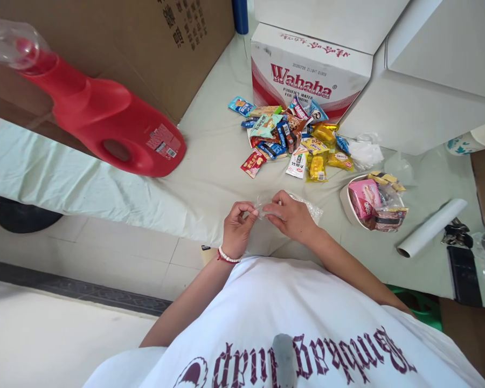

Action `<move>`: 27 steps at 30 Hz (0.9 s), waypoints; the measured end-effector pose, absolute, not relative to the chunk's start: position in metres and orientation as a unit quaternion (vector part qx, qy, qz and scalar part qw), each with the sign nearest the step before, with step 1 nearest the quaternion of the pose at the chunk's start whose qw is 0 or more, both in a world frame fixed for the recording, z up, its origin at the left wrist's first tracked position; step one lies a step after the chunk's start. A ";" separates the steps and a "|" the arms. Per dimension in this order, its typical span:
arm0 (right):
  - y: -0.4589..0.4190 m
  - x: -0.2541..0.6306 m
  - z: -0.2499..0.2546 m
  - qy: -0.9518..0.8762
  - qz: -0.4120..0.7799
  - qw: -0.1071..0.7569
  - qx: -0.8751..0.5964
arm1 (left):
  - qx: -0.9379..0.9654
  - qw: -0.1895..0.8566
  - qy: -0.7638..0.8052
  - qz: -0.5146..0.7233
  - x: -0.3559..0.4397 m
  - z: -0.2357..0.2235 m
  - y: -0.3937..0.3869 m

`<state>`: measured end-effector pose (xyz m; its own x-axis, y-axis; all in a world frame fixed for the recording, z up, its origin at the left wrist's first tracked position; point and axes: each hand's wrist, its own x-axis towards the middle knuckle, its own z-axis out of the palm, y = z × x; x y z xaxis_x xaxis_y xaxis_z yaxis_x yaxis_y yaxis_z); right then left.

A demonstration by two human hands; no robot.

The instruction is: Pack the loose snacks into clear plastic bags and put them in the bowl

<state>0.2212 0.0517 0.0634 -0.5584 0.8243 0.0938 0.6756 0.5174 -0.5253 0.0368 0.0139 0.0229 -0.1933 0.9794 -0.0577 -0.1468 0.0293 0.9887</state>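
Near the table's front edge, my left hand pinches one side of a thin clear plastic bag. My right hand grips the bag's other side, fingers curled close to the left fingertips. Under and behind the right hand lies a sheet of clear, bubbly-looking plastic, partly hidden by it. Just beyond both hands is a loose pile of wrapped snacks in several colours. To the right of my right hand stands a white tub filled with wrapped snacks, a pink packet among them.
A white Wahaha carton stands behind the pile, and crumpled clear plastic lies beside it. At left is a large red bottle. A white roll, a black phone-like object and a paper cup are at right.
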 end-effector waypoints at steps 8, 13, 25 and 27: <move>0.051 0.218 0.064 -0.821 0.295 0.217 -0.439 | 0.364 0.553 0.567 0.490 0.045 0.028 0.012; 0.046 0.221 0.066 -0.725 0.398 0.327 -0.458 | 0.332 0.591 0.545 0.493 0.047 0.027 0.017; 0.024 0.250 0.059 -0.261 0.666 0.491 -0.497 | 0.134 0.741 0.400 0.522 0.051 0.037 0.033; 0.022 0.253 0.060 -0.235 0.668 0.505 -0.494 | 0.135 0.745 0.391 0.523 0.052 0.037 0.034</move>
